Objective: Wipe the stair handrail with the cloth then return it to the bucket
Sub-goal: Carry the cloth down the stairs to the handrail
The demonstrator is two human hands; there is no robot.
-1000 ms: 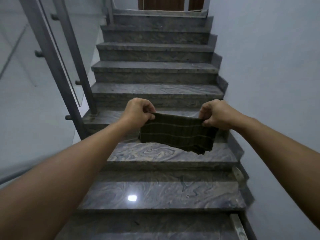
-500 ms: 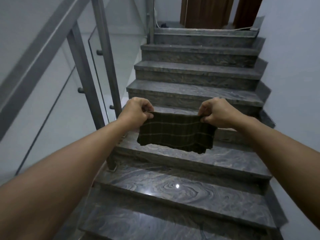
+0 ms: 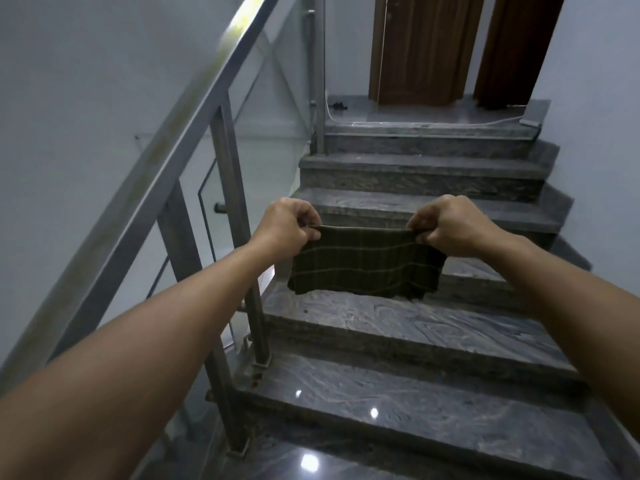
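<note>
A dark olive cloth (image 3: pixel 365 263) with thin pale stripes hangs stretched between my two hands above the stairs. My left hand (image 3: pixel 285 226) pinches its top left corner and my right hand (image 3: pixel 445 226) pinches its top right corner. The metal stair handrail (image 3: pixel 166 150) slopes up along the left, from the lower left edge toward the top centre, and both hands are to its right, apart from it. No bucket is in view.
Grey marble steps (image 3: pixel 415 327) climb ahead to a landing with brown wooden doors (image 3: pixel 422 46). Steel posts (image 3: pixel 239 237) and glass panels carry the rail on the left. A white wall (image 3: pixel 602 98) closes the right side. A cable lies on the landing.
The view has lifted and turned left, so the handrail and the landing doors now show. Both hands keep holding the cloth spread between them, a little higher in the frame.
</note>
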